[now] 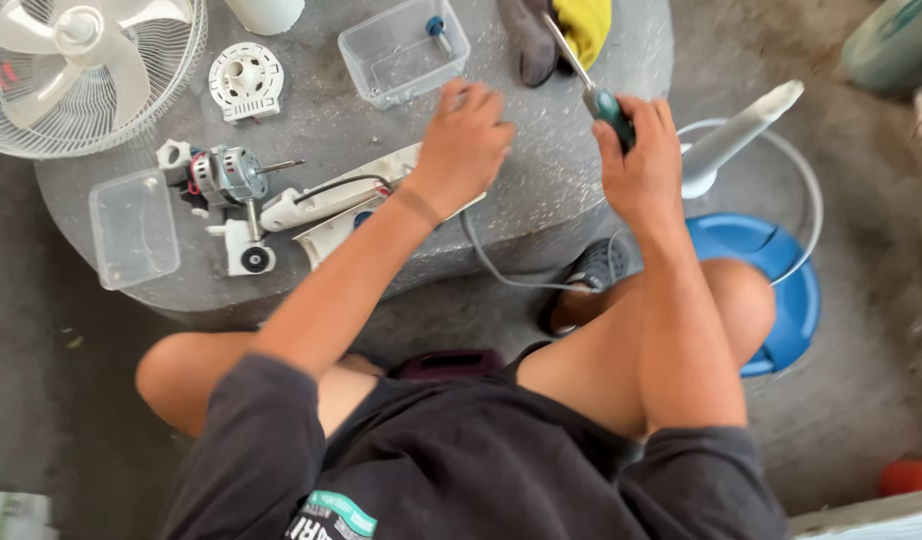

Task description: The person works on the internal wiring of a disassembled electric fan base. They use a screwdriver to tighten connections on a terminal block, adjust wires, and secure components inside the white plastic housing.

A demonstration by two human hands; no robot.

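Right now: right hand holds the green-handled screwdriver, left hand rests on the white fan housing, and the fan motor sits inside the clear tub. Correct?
Not quite. In the head view the fan motor lies on the bare stone table, beside the clear tub, not in it. The rest holds: right hand grips the green-handled screwdriver, left hand rests on the white fan housing.

Green-handled screwdriver (593, 82), tilted, gripped upright.
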